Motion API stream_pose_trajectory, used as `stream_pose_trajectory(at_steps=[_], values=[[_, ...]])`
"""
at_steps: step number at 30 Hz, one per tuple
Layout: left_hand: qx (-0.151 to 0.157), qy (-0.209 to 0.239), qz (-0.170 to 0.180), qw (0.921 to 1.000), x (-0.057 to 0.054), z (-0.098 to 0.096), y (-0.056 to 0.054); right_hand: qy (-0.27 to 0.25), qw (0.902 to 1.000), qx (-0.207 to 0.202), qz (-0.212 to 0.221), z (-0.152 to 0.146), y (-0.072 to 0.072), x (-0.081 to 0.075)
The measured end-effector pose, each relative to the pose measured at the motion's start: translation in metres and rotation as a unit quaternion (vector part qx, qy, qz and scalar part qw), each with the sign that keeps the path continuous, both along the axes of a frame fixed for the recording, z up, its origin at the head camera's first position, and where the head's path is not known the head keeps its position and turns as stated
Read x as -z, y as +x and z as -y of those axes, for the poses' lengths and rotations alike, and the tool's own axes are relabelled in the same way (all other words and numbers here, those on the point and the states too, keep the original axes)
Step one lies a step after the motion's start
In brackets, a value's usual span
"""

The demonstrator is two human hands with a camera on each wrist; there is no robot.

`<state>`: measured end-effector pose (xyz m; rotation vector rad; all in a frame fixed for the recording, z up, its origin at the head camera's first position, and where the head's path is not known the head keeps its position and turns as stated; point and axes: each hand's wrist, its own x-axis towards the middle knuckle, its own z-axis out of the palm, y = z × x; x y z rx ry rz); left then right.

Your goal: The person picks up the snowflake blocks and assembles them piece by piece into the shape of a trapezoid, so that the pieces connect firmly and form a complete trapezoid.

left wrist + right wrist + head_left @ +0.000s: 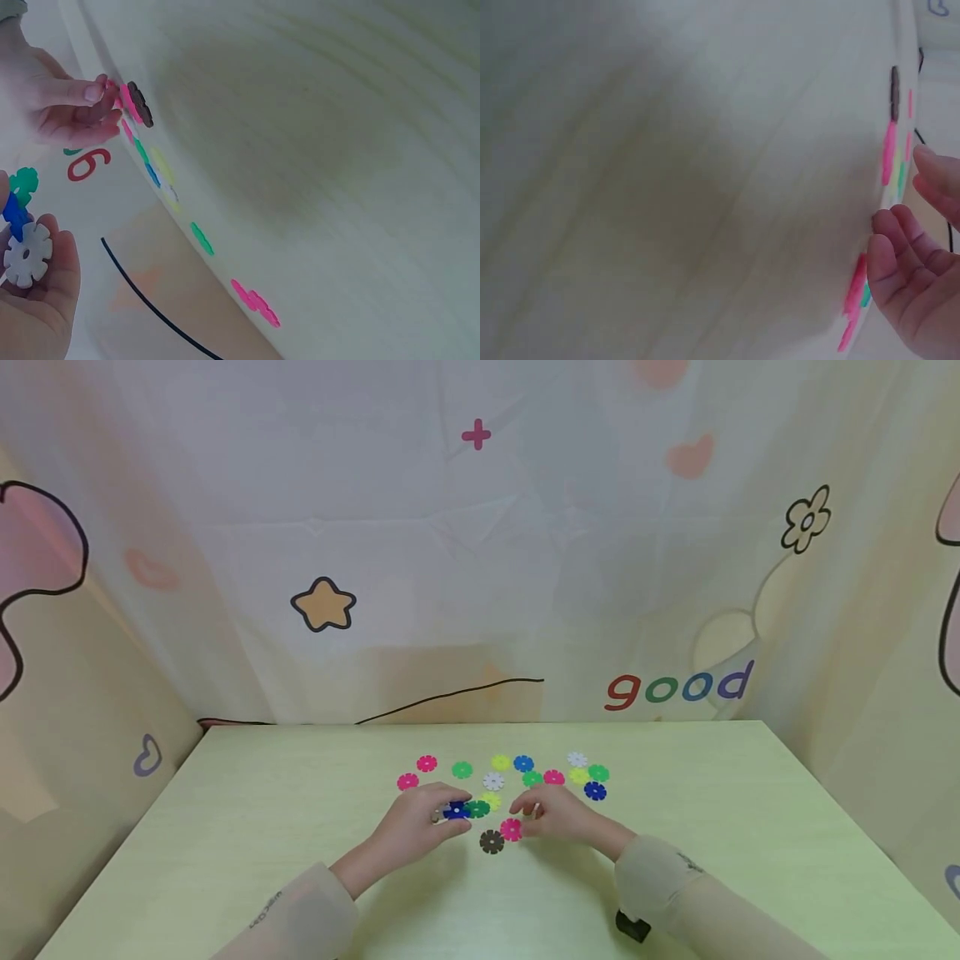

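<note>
My left hand point(425, 817) holds a short chain of linked snowflake discs: a white disc point(28, 255), a blue disc point(456, 810) and a green disc point(478, 809). In the left wrist view the chain sits between thumb and fingers, off the table. My right hand point(555, 815) is bent loosely just above the table, with a gap between thumb and fingers and nothing seen gripped there. Its fingertips are right at a pink disc point(512, 830), which lies beside a brown disc point(492, 842) on the table. A yellow disc point(491, 799) lies behind the green one.
Several loose discs lie beyond the hands on the pale table point(247, 827), among them a pink disc point(427, 763), a green disc point(462, 770), a white disc point(493, 781) and a dark blue disc point(596, 791). A printed curtain point(420, 560) hangs behind and on both sides.
</note>
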<state>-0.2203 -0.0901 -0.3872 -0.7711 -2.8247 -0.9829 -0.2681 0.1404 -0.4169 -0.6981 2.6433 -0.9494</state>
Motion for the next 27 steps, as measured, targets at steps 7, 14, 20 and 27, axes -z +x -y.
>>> stream_pose_trajectory(at_steps=[7, 14, 20, 27], values=[[-0.002, 0.003, 0.009, 1.0000, 0.001, 0.000, 0.000, 0.050, 0.9987, 0.000, 0.008, 0.004, -0.009, 0.008], [-0.001, -0.001, 0.009, 1.0000, 0.003, -0.001, -0.001, 0.088, 0.9961, -0.002, -0.002, 0.009, -0.011, 0.010], [0.000, 0.003, 0.006, 1.0000, 0.003, -0.001, 0.000, 0.086, 0.9963, 0.007, -0.001, 0.011, -0.010, 0.009], [-0.003, 0.001, 0.001, 1.0000, 0.003, 0.000, 0.000, 0.057, 0.9983, 0.014, -0.002, 0.011, -0.005, 0.009]])
